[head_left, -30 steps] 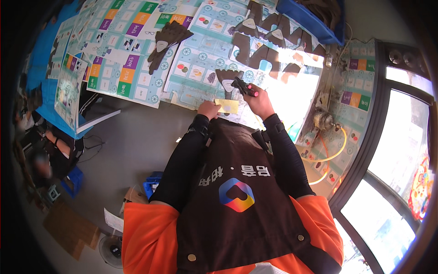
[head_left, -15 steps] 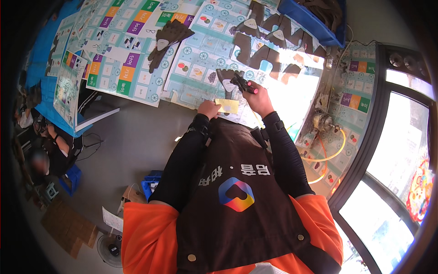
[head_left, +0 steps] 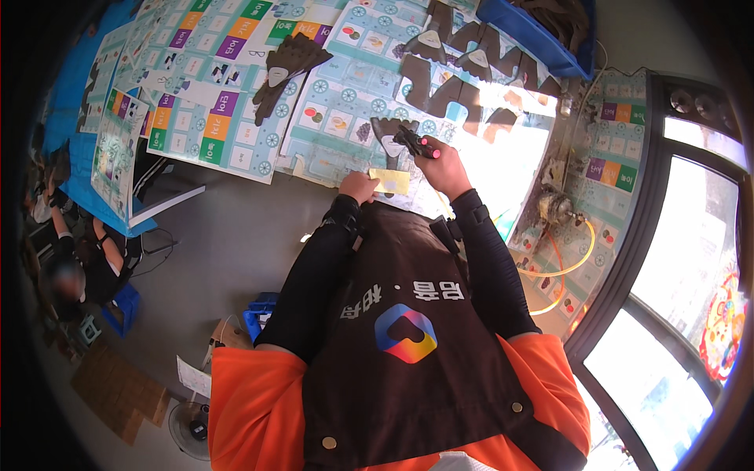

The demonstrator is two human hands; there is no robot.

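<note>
My right hand [head_left: 444, 169] is closed around a black spray gun [head_left: 410, 142] with pink knobs, a yellow hose hanging below the hand. The gun's front is over a dark brown cut piece [head_left: 386, 135] with a pale patch, lying near the table's front edge. My left hand [head_left: 359, 187] pinches the left end of a yellow card [head_left: 390, 181], which covers the near end of that brown piece. The fingertips under the card are hidden.
Several brown cut pieces [head_left: 440, 94] lie farther back, and a fanned stack [head_left: 289, 69] sits left. A blue bin [head_left: 542, 35] stands back right. Yellow and orange hoses [head_left: 577, 263] hang at right, near a window. Another person [head_left: 94, 263] sits far left.
The spray gun and my right hand have shifted very slightly left over the brown piece. My left hand stays on the card. At far left, the other person's arms have moved.
</note>
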